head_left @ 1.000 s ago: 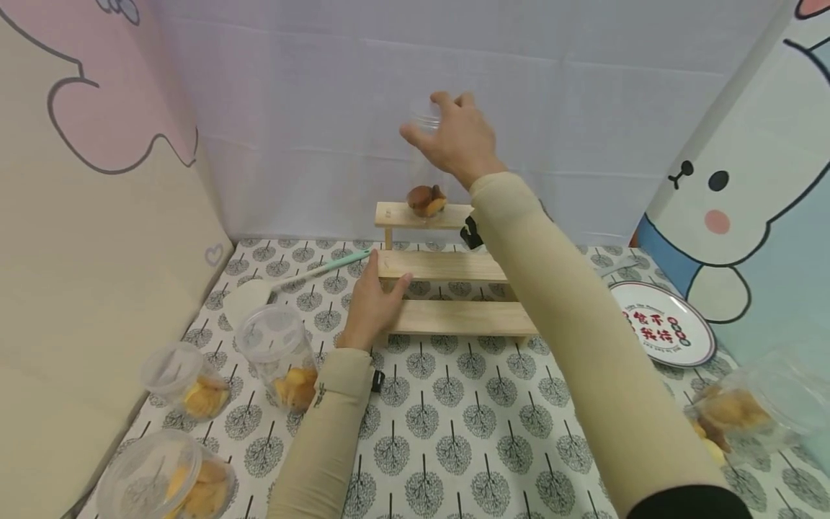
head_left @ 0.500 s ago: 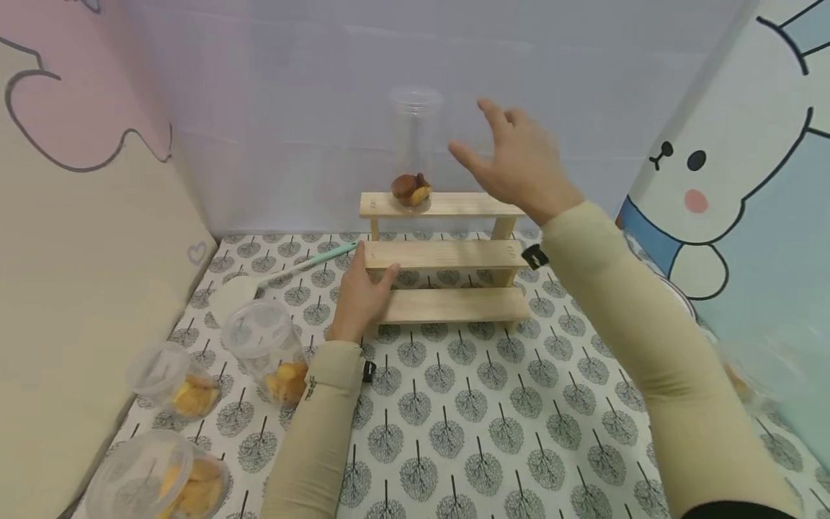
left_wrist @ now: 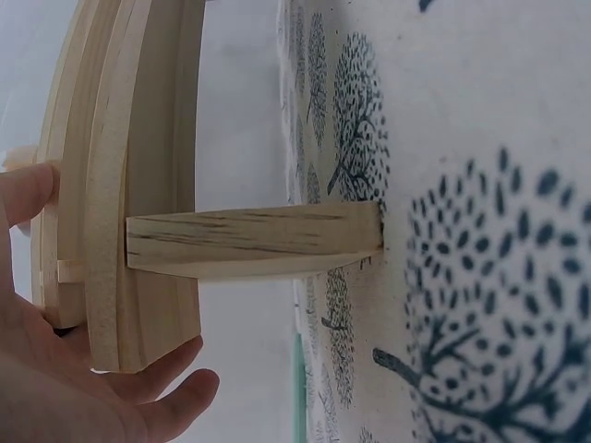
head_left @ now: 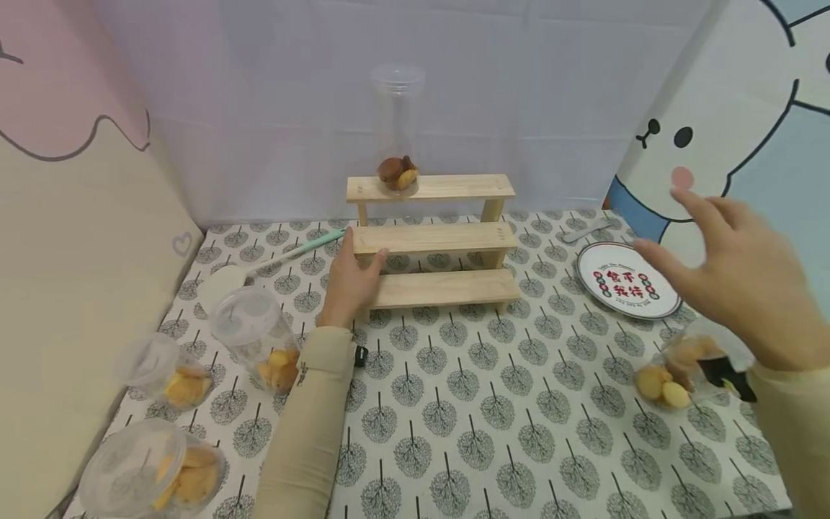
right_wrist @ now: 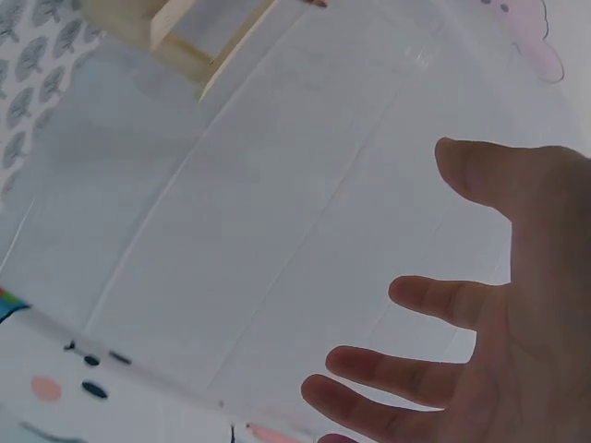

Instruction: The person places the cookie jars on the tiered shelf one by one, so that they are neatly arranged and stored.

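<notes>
Head: left hand [head_left: 349, 282] grips 3-tier rack [head_left: 437, 238] edge; right hand [head_left: 746, 277] apart.

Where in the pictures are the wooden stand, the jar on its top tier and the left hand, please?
Wooden stand [head_left: 434, 238], head view: top face of its middle tier.
Jar [head_left: 398, 131], head view: clear side wall, about midway up.
Left hand [head_left: 350, 285], head view: back of the hand.

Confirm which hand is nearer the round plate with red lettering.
Right. The right hand is raised, overlapping the edge of the plate in the head view. The left hand grips the left end of the wooden rack, which lies between it and the plate.
</notes>
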Demonstrator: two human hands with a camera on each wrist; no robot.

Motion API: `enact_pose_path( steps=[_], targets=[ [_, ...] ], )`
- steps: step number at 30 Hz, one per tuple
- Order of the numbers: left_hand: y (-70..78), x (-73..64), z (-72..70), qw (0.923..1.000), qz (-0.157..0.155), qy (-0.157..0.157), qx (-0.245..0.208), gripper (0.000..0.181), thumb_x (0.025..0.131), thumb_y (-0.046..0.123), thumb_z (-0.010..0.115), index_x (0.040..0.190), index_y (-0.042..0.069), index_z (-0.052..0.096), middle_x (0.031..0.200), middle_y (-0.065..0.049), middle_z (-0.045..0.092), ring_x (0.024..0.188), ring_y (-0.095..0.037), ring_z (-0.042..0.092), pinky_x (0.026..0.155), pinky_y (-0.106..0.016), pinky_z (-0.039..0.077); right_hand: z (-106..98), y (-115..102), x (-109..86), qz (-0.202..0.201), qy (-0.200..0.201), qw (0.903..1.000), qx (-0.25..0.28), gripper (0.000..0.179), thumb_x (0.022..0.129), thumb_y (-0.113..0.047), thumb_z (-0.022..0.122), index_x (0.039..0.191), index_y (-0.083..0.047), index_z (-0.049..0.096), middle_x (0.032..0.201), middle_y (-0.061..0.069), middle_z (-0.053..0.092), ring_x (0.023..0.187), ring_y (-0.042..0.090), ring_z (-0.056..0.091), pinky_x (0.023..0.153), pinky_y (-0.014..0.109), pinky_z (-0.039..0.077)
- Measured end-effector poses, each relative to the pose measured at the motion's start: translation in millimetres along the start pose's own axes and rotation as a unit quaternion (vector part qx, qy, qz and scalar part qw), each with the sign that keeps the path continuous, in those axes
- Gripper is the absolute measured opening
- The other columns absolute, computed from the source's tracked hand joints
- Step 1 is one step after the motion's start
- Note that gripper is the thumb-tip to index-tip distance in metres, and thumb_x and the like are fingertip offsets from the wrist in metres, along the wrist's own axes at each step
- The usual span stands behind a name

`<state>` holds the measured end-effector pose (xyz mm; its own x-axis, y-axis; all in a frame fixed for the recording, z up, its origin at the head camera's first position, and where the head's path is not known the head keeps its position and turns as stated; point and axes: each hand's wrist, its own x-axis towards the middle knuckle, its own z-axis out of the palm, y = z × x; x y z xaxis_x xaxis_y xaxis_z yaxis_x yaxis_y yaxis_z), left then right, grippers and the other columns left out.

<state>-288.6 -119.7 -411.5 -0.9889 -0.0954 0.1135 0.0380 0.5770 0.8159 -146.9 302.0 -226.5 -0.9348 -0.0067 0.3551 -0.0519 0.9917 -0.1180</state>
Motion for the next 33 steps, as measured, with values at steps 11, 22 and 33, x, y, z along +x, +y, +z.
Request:
enact_pose_path(
  steps=[11, 22, 33],
  targets=[
    [0.4, 0.9, -3.8, 0.9998, 0.006, -0.003, -0.018, 0.102, 0.089, 0.073, 0.052, 0.161, 0.026, -0.002, 0.165, -0.013, 0.017, 0.150, -0.037, 0.021, 0.122, -0.055, 0.019, 36, 87, -91.4, 0.070, 0.120, 0.9874, 0.076, 0.090, 0.095, -0.068, 0.045, 0.156, -0.003, 0.029, 0.148, 0.038, 0.029, 0.140, 0.055, 0.022, 0.117, 0.069, 0.012],
    [0.2, -1.4, -1.6, 0.9997, -0.002, -0.006, -0.024, 0.101, 0.088, 0.073, 0.052, 0.161, 0.028, -0.003, 0.166, -0.011, 0.016, 0.150, -0.036, 0.020, 0.122, -0.056, 0.018, 65, 100, -120.6, 0.132, 0.112, 0.9831, 0.061, 0.083, 0.096, -0.055, 0.054, 0.155, -0.002, 0.030, 0.136, 0.045, 0.036, 0.110, 0.059, 0.038, 0.087, 0.073, 0.031],
    [-1.3, -2.2, 0.3, 0.9997, -0.011, -0.005, -0.019, 0.103, 0.086, 0.077, 0.051, 0.161, 0.031, -0.003, 0.166, -0.010, 0.015, 0.150, -0.036, 0.020, 0.121, -0.057, 0.018, 75, 98, -118.4, 0.177, 0.038, 0.9822, 0.049, 0.092, 0.091, -0.047, 0.067, 0.158, -0.005, 0.019, 0.136, 0.048, 0.033, 0.102, 0.060, 0.044, 0.072, 0.071, 0.042]
  ],
)
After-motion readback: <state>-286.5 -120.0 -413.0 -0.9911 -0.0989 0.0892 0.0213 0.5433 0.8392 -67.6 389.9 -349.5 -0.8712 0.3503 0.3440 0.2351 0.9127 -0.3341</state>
